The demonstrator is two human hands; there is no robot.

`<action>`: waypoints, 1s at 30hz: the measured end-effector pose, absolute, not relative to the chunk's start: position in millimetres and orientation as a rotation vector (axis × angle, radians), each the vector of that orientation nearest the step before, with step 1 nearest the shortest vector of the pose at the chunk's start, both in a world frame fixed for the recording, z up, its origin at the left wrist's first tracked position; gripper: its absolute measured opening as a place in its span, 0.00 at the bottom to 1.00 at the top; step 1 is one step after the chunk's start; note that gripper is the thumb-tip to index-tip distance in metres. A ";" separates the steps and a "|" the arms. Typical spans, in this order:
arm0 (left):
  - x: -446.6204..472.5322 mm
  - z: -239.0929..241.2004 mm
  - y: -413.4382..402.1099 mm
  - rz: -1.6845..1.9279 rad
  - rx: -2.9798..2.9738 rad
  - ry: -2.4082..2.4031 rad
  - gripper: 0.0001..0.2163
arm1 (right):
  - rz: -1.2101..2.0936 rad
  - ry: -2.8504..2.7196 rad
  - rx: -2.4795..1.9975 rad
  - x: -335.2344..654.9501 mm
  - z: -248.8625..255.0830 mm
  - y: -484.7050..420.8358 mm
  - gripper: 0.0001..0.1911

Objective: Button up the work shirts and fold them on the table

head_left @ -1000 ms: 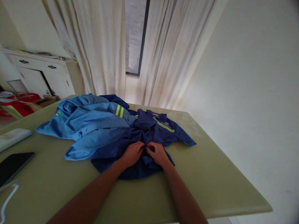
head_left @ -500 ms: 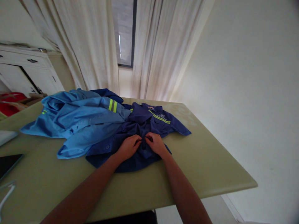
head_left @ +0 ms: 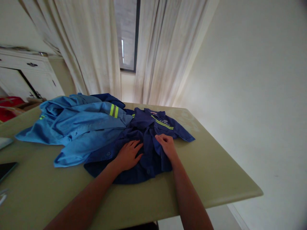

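A dark blue work shirt (head_left: 146, 159) with a yellow reflective stripe lies on the olive-green table (head_left: 211, 179). My left hand (head_left: 128, 155) rests flat on the shirt's front, fingers stretched out. My right hand (head_left: 166, 145) lies a little to the right, on the right front panel, its fingers curled and pinching the shirt's cloth. A light blue shirt (head_left: 79, 127) with reflective bands is heaped to the left, partly overlapping the dark one.
A dark tablet or phone (head_left: 6, 169) lies at the table's left edge. White curtains (head_left: 96, 48) and a window stand behind the table, a white cabinet (head_left: 26, 73) at the far left, a plain wall on the right.
My hands, pinched together at the shirt's front before, have moved apart. The left hand now lies flat, and the right has shifted right and slightly away from me.
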State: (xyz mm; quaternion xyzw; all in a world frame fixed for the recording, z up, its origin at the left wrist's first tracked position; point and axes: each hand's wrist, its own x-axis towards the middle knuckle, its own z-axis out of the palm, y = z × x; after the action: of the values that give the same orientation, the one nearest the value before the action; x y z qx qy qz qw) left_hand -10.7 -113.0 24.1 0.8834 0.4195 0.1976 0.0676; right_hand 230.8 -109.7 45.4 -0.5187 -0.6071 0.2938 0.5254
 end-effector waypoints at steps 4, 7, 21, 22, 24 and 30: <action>-1.5 37.6 -128.3 0.393 2.668 1.423 0.21 | 0.687 -1.877 -1.380 219.4 39.0 -115.8 0.10; 2.1 59.5 -138.6 0.223 2.660 1.472 0.15 | 0.501 -2.024 -1.602 221.1 40.5 -119.5 0.23; 8.7 28.0 -122.0 0.491 2.694 1.320 0.17 | 0.268 -2.054 -2.001 212.1 45.2 -114.6 0.14; 8.1 23.0 -119.6 0.546 2.709 1.292 0.19 | 0.310 -2.051 -1.999 217.3 45.7 -113.3 0.13; 3.4 14.3 -116.0 0.571 2.740 1.214 0.23 | 0.356 -1.986 -2.039 226.6 47.3 -112.4 0.13; -31.8 7.7 -120.7 0.275 2.802 1.043 0.29 | 0.285 -1.923 -2.090 225.1 47.1 -117.2 0.15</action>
State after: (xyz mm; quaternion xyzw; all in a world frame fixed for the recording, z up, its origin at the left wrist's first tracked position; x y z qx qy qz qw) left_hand -31.8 -120.7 7.7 0.9309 0.3466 0.0915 0.0696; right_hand 225.1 -117.2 47.1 -0.7248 -0.6666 0.0989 0.1431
